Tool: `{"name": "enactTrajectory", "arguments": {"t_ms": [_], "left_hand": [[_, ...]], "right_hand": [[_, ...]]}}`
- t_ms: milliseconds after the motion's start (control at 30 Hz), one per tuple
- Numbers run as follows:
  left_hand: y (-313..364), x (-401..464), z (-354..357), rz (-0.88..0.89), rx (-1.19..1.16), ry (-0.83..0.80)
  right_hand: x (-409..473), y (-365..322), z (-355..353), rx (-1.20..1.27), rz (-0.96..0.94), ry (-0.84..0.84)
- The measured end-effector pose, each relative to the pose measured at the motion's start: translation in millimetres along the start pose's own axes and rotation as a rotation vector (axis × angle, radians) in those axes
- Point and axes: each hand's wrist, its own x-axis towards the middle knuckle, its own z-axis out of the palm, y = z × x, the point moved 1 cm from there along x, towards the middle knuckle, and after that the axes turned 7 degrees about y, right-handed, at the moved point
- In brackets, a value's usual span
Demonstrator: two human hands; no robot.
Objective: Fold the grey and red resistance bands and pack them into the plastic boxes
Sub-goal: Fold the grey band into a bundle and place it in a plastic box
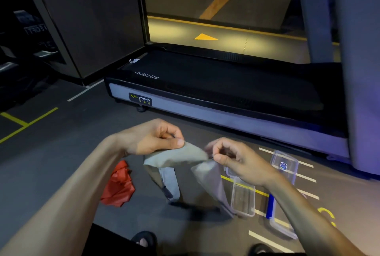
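My left hand and my right hand both pinch the grey resistance band, held in the air above the floor. Its top stretch runs between the two hands and two loose ends hang down. The red resistance band lies crumpled on the floor below my left forearm. A clear plastic box lies open on the floor under my right wrist. A clear lid or second box with a blue label lies behind it, and another clear piece is partly hidden by my right forearm.
A black treadmill with a grey side rail stands just ahead across the floor. Yellow and white lines mark the dark floor. My feet in black sandals are at the bottom edge. A grey pillar rises at the right.
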Motion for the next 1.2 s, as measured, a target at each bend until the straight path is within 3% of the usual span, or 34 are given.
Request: {"name": "enactTrajectory", "arguments": {"t_ms": [300,500,633,833,1033,1200], "left_hand": [[-1,16,24,-0.023,0.21,-0.09],[2,15,27,0.045,0.119,-0.13],[3,16,24,0.079,0.113,-0.112],[1,15,27,0.131,0.062,-0.088],[6,12,29,0.135,0.051,-0.015],[-3,10,30,0.01,0.008,-0.11]], "right_hand": [[7,-35,12,0.185,-0.08,-0.012],[12,-33,35,0.024,-0.166,0.175],[13,-30,43,0.089,-0.172,0.257],[13,-23,45,0.309,-0.062,0.131],[13,-31,21,0.137,-0.059,-0.018],[13,-48,-2,0.087,-0.122,0.017]]}}
